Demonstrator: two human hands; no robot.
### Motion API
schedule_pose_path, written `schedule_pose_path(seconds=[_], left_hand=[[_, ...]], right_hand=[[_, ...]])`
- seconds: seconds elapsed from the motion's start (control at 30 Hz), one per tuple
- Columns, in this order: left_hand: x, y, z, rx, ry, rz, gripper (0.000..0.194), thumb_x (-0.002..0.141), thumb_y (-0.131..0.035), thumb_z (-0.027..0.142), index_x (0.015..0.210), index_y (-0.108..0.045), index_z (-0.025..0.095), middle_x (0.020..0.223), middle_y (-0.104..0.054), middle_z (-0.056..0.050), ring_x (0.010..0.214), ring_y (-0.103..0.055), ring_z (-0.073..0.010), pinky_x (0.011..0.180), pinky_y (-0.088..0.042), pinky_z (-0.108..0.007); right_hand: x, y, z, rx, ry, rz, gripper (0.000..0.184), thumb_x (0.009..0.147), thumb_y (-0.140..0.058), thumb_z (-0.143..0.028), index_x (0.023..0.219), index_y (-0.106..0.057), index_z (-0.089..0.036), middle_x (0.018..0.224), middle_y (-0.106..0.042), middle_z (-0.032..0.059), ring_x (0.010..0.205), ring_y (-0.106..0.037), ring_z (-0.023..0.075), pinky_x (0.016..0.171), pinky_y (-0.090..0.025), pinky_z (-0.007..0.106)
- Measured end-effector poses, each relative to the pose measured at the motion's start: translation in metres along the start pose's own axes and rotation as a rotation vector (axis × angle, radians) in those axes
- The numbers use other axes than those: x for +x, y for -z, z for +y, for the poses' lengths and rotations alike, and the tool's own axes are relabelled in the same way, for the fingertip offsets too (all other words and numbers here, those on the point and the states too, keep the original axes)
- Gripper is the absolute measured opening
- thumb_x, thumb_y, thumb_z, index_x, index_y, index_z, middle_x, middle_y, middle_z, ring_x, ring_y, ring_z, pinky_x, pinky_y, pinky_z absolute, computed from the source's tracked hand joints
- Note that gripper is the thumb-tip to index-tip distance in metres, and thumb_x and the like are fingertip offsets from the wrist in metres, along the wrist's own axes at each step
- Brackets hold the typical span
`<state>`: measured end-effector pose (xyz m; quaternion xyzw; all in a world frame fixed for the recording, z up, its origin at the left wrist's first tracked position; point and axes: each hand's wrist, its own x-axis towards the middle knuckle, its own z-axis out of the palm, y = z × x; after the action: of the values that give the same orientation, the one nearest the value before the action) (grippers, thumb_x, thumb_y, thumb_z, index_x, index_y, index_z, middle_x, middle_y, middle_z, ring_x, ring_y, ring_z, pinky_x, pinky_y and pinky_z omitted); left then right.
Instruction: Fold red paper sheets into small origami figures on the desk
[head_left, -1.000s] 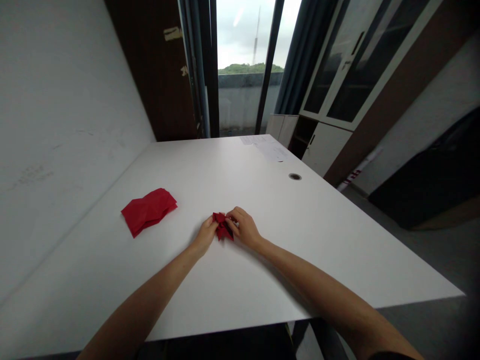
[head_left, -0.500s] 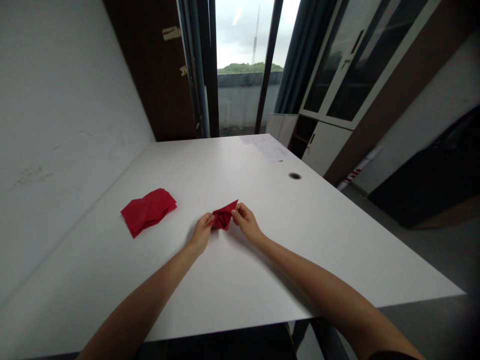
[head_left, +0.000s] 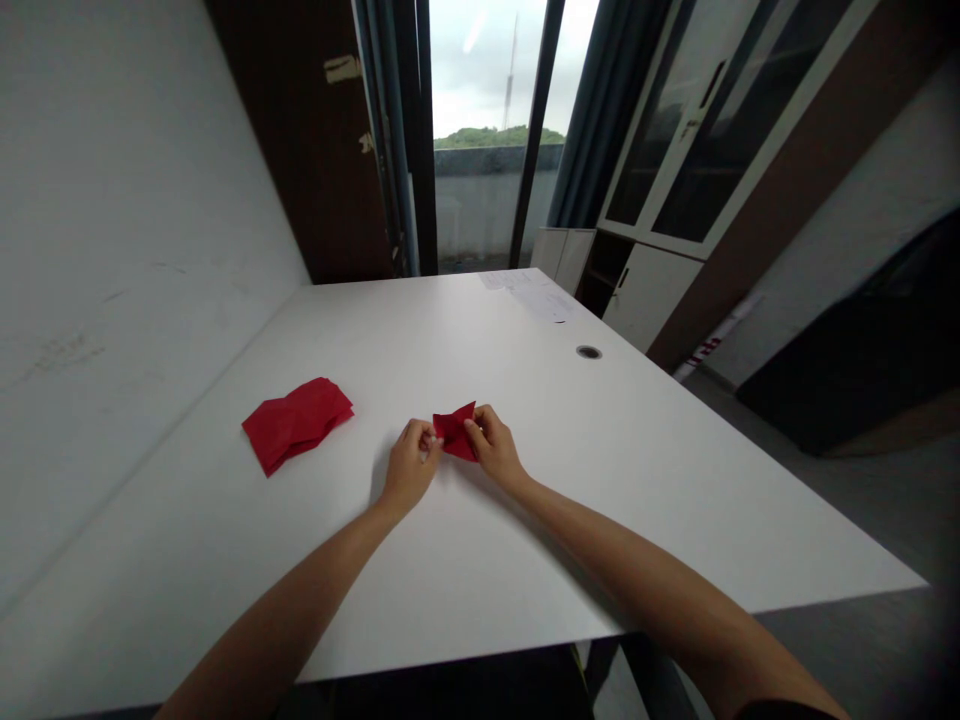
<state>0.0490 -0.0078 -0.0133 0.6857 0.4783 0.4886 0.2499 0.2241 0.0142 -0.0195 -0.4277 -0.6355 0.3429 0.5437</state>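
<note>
Forearms (head_left: 592, 545) angled inward above the white table (head_left: 450, 570), my right hand (head_left: 496, 446) pinches the folded red paper (head_left: 455, 430) at centre; my left hand (head_left: 411, 464) curls beside it, grip uncertain from here. Red sheets (head_left: 296, 420) lie apart, leftward.

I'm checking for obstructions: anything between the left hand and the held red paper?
Nothing visible. The left hand is at the left edge of the red paper; the red pile lies farther left.
</note>
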Motion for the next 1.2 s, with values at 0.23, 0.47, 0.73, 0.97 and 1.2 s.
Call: schedule_pose_path(seconds=[0.23,0.47,0.73,0.97,1.2], left_hand=[[-0.004,0.007,0.015,0.273,-0.335,-0.178,0.027,0.09,-0.061,0.033,0.114,-0.063,0.02,0.097,-0.058,-0.007,0.094,-0.052,-0.0225,0.085,-0.044,-0.037],[-0.003,0.004,0.011,0.207,-0.379,-0.115,0.013,0.094,-0.055,0.021,0.097,-0.068,0.02,0.09,-0.059,-0.006,0.09,-0.054,-0.0201,0.082,-0.045,-0.035],[-0.007,0.001,0.013,0.073,-0.532,-0.221,0.014,0.094,-0.052,0.014,0.101,-0.061,0.021,0.113,-0.068,-0.006,0.11,-0.059,-0.0207,0.099,-0.044,-0.041],[-0.006,0.004,0.014,0.024,-0.462,-0.32,0.023,0.097,-0.045,0.017,0.112,-0.061,0.023,0.12,-0.067,-0.005,0.117,-0.057,-0.0203,0.108,-0.038,-0.043],[-0.001,0.007,0.005,0.007,-0.299,-0.311,0.024,0.099,-0.041,0.026,0.098,-0.064,0.02,0.102,-0.065,-0.008,0.103,-0.057,-0.0221,0.096,-0.043,-0.039]], right_hand=[[0.002,0.004,-0.004,-0.069,0.031,0.066,0.023,0.097,-0.048,-0.042,0.091,-0.051,-0.02,0.081,-0.058,0.0007,0.069,-0.052,0.0154,0.063,-0.042,0.027],[0.006,0.007,0.012,0.035,-0.08,0.094,0.026,0.093,-0.052,-0.046,0.089,-0.05,-0.021,0.072,-0.055,-0.0016,0.062,-0.049,0.0146,0.057,-0.04,0.026],[0.022,0.015,0.038,0.42,-0.366,0.248,0.035,0.075,-0.067,-0.048,0.078,-0.045,-0.02,0.067,-0.053,-0.0047,0.059,-0.05,0.0117,0.054,-0.041,0.023],[0.022,0.015,0.04,0.622,-0.467,0.254,0.04,0.068,-0.076,-0.044,0.078,-0.045,-0.021,0.063,-0.056,-0.0049,0.054,-0.05,0.0112,0.05,-0.039,0.022],[0.022,0.016,0.033,0.686,-0.446,0.184,0.041,0.072,-0.076,-0.044,0.079,-0.043,-0.022,0.06,-0.058,-0.0039,0.046,-0.048,0.0109,0.043,-0.034,0.021]])
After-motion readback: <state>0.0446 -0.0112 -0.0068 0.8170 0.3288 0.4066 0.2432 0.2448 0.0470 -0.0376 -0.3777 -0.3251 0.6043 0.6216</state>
